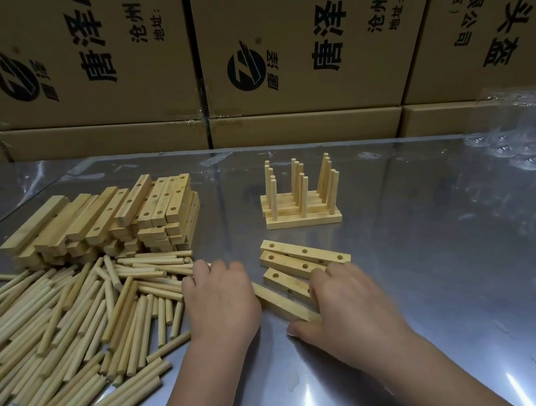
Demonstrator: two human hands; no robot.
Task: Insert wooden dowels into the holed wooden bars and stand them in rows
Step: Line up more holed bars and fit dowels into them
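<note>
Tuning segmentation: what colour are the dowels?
Pale tan wood, the dowels much like the bars; head view.

The glossy grey metal bench [440, 299] mirrors light right of the right hand [346, 304]. Left of the left hand [221, 299], pale round wooden dowels [72, 328] look smooth and matt; brown cardboard boxes [289, 31] beyond are matt.

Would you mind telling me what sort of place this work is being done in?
Most likely a small factory or warehouse assembly bench: printed cardboard cartons are stacked behind a shiny metal table, which carries bulk piles of dowels and holed bars.
</note>
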